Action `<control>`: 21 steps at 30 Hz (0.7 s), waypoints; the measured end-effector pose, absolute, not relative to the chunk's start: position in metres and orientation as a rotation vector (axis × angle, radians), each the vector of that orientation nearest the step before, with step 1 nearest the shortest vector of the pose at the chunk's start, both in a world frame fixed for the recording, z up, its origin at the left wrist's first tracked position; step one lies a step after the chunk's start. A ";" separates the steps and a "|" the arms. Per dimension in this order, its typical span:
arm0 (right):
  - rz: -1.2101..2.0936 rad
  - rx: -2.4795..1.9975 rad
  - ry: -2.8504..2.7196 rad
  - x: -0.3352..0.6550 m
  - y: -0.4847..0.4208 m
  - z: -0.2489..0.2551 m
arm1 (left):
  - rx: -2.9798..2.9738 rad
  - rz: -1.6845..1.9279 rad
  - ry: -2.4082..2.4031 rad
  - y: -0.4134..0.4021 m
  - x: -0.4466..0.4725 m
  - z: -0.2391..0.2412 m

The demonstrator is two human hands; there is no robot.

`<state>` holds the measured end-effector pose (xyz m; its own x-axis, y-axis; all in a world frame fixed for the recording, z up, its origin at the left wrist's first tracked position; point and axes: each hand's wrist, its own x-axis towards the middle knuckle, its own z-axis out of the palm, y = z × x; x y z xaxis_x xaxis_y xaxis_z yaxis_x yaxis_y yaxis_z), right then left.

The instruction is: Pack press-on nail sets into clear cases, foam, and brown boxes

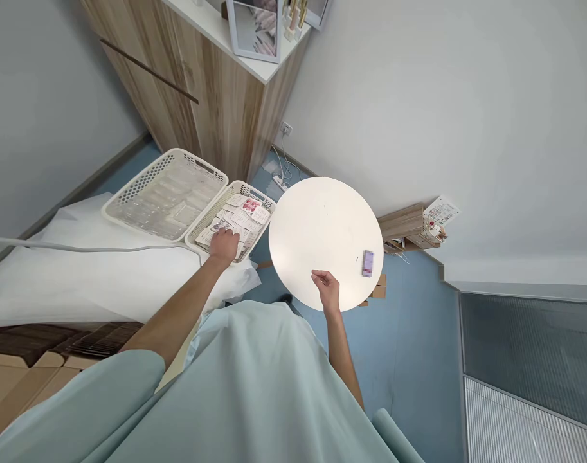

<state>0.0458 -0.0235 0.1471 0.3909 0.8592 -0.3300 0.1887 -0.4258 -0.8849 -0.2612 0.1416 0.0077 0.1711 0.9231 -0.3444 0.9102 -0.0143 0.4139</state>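
My left hand [224, 245] reaches into a small white basket [265, 200] full of flat printed packets [245, 216]; its fingers curl down onto the packets, and what they grip is hidden. My right hand [326, 288] rests at the near edge of a round white table [322, 225], fingers loosely curled with nothing visible in them. A small purple object [367, 263], blurred, lies on the table to the right of that hand.
A larger white basket [129, 190] of clear plastic pieces sits left of the small one, both on a white-covered surface [81, 276]. A wooden cabinet [216, 109] stands behind. A power strip [279, 182] and cardboard boxes [409, 225] lie on the blue floor.
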 end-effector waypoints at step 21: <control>1.244 -1.572 -1.057 0.131 0.035 0.144 | 1.089 0.938 1.606 0.135 -0.148 0.107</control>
